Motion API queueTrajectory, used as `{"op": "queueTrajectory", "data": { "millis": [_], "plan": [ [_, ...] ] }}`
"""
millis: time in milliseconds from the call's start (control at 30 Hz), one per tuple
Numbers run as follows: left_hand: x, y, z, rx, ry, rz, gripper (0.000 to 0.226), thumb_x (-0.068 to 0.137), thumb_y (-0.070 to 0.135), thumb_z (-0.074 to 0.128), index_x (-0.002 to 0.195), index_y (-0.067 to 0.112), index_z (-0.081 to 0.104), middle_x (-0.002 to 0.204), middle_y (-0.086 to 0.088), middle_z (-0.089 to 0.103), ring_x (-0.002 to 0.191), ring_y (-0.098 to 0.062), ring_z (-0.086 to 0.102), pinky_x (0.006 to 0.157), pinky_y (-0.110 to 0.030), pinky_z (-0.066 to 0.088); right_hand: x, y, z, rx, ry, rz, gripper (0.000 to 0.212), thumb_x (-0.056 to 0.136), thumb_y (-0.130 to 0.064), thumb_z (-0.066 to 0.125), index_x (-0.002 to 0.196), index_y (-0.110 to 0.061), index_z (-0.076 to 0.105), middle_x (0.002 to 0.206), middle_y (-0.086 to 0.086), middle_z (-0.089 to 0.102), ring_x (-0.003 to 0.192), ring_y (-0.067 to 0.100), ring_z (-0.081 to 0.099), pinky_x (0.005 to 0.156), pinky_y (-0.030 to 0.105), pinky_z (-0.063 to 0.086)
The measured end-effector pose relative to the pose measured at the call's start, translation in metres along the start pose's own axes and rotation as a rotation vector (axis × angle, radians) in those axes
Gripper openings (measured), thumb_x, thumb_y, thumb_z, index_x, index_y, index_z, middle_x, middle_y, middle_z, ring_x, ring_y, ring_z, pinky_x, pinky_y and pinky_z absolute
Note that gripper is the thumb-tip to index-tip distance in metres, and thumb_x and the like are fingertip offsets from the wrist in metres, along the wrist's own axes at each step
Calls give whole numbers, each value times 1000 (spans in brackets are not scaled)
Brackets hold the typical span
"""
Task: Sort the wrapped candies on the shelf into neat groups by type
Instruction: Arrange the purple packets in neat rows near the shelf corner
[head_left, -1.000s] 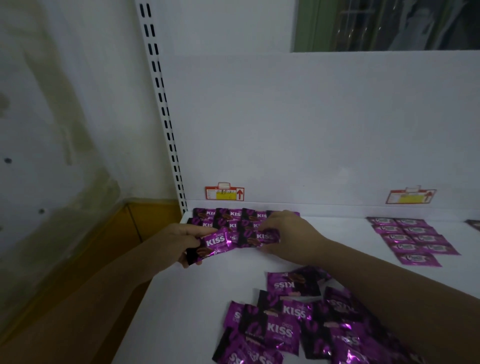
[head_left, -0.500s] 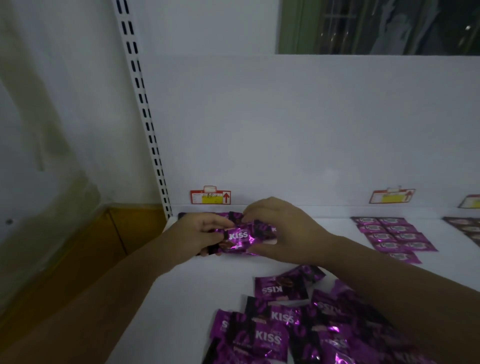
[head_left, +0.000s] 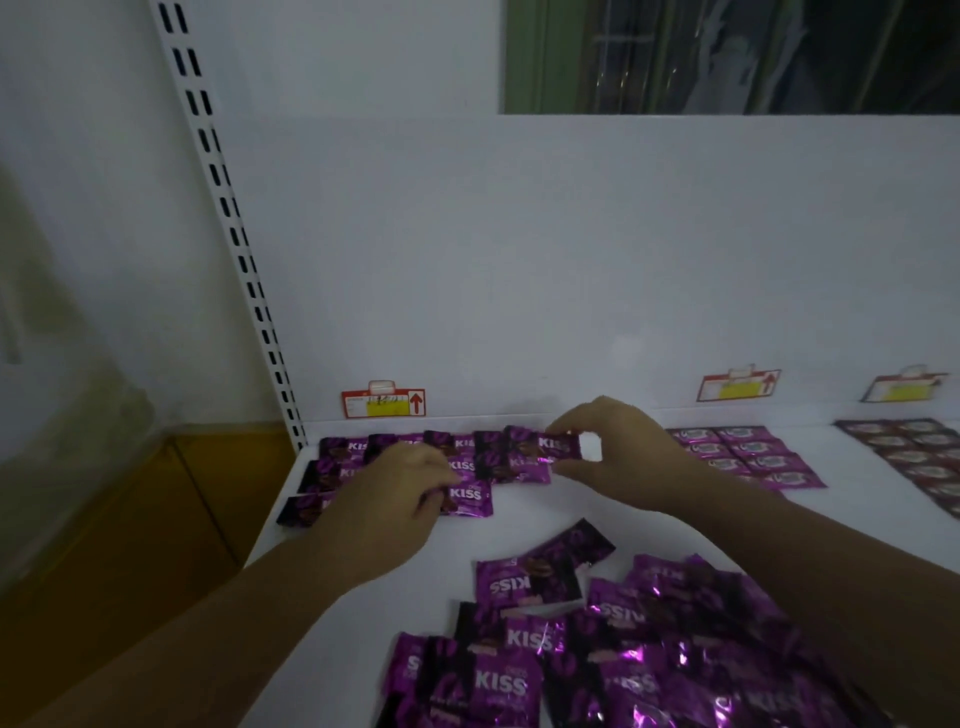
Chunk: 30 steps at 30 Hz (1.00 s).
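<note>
Hands that met over a single wrapper half a second ago have now parted across the white shelf (head_left: 509, 519). The right hand (head_left: 618, 457) has carried a purple KISS candy (head_left: 558, 446) to the right end of the back row and pinches it between thumb and fingertips. The left hand (head_left: 395, 493) lies over the purple rows (head_left: 353, 462), its fingers at the front-row candy (head_left: 470, 499); whether they pinch it or only press it cannot be told.

3 rows of purple wrappers sit below the price tag (head_left: 383, 402) at the back left corner. A loose pile (head_left: 623, 649) of the same kind waits near the front edge, some wrappers upside down. Further right, a pink group (head_left: 748, 457) and a dark group (head_left: 914, 457) already lie in tidy blocks.

The step in hand looks to be seating the pinched piece as the row's last member. Doing it well likely means laying it flat with its logo upright, its edge just meeting its neighbour, while the left hand steadies the rows so the slick foil does not slide. Most of the purple sorting appears to remain.
</note>
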<state>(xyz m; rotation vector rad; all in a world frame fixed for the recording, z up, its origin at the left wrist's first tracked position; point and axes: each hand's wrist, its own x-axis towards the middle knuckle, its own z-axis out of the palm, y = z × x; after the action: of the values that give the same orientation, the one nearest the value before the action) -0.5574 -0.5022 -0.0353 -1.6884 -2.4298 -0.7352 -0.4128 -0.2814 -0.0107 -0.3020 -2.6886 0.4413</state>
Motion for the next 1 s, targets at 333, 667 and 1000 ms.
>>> {"op": "queueTrajectory", "data": {
  "millis": [333, 667, 1000],
  "plan": [
    [-8, 0, 13, 55, -115, 65, 32, 94, 19, 46, 122, 23, 60, 117, 7, 56, 106, -4, 43, 90, -18, 37, 0, -4, 29, 0, -281, -13, 37, 80, -37, 69, 115, -29, 63, 116, -9, 60, 107, 11, 49, 95, 27, 36],
    [-6, 25, 1, -252, -181, -86, 27, 85, 20, 64, 111, 29, 65, 98, 22, 57, 90, 9, 53, 81, -12, 47, -14, 1, -1, 93, -333, -78, 17, 79, -26, 71, 96, -30, 69, 98, -15, 63, 85, -2, 54, 71, 7, 37],
    [7, 56, 18, -193, -472, -115, 37, 70, 34, 78, 102, 33, 60, 99, 17, 57, 88, 4, 52, 69, -9, 42, -37, -7, -9, -3, -582, 65, 49, 72, -37, 77, 116, -25, 60, 104, -9, 53, 94, 9, 50, 78, 21, 39]
  ]
}}
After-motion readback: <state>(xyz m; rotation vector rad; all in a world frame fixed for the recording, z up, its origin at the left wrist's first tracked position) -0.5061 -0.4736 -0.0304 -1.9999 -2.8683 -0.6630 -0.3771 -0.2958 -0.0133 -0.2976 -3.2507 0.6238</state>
